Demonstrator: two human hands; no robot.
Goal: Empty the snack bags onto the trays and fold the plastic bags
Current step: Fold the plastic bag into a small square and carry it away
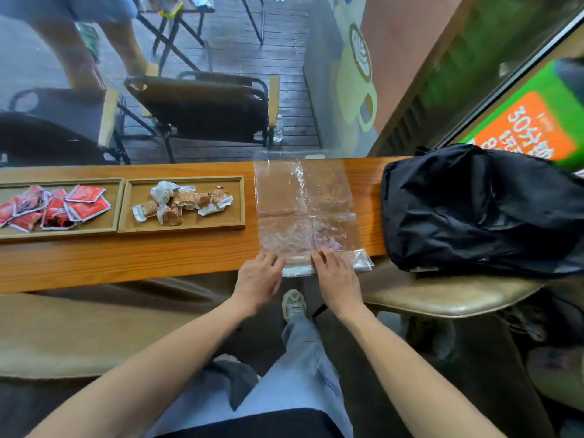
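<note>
A café or shop front — a wooden counter (126,263) faces a window onto terrace chairs (202,105).

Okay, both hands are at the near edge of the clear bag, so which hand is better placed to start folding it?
Probably the right hand. It lies on the plastic bag beside the loose crumpled near corner, while the left hand rests at the bag's left edge and could pin it down.
</note>
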